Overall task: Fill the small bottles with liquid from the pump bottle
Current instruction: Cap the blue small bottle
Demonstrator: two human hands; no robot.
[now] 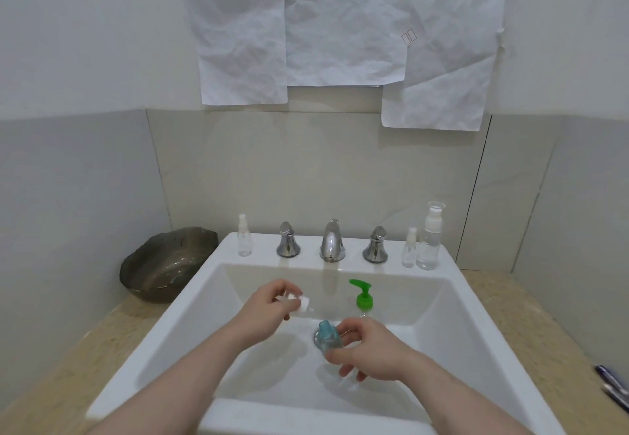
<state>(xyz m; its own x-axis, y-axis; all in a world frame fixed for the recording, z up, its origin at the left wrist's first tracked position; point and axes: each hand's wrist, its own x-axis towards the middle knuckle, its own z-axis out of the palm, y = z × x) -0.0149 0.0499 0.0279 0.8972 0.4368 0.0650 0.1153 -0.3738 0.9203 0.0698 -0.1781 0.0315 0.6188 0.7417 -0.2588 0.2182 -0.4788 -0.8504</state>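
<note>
Over the white sink (452,302), my right hand (371,349) grips a small clear bottle with a blue-tinted neck (327,334), tilted toward the left. My left hand (269,305) holds a small white spray cap (301,303) up and left of that bottle. The pump bottle with its green pump head (363,295) stands in the basin just behind my right hand; its body is mostly hidden. On the sink ledge stand a small spray bottle (243,237) at left, and another small spray bottle (409,249) beside a taller clear bottle (430,237) at right.
A chrome faucet (332,242) with two handles sits mid-ledge. The drain (316,337) lies below the held bottle. A dark plastic basin (163,264) rests on the beige counter at left. Pens (612,387) lie at the right edge. Crumpled paper sheets hang on the wall.
</note>
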